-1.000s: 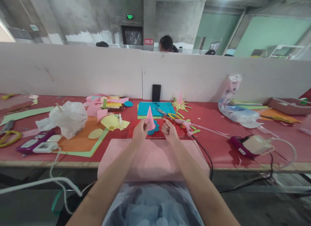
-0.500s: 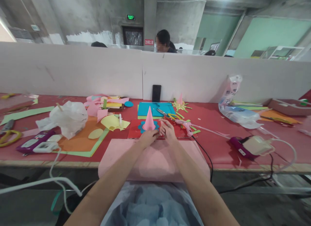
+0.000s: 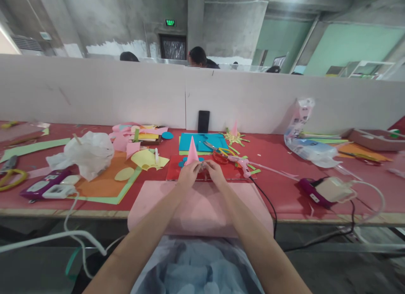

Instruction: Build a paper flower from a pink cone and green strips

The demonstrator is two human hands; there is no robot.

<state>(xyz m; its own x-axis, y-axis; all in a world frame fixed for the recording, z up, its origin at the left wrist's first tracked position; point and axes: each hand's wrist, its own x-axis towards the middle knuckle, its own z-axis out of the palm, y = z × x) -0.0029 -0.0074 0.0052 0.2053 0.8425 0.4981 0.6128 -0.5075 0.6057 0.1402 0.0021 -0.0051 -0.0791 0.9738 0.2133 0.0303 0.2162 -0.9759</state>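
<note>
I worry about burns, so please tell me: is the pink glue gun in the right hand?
No, the pink glue gun lies to the right of the right hand, with a visible gap between them.

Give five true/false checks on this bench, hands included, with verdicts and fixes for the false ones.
1. The left hand is nearer the larger pink cone than the right hand is. True.
2. The black phone lies flat on the table. False: the phone stands on end against the white partition.
3. A smaller pink cone stands on fringed yellow-green paper. True.
4. The right hand holds the scissors nearest the hands. False: the scissors lie beyond it, blades over a blue sheet.
5. The pink glue gun is to the left of both hands. False: the glue gun lies to their right.
</note>
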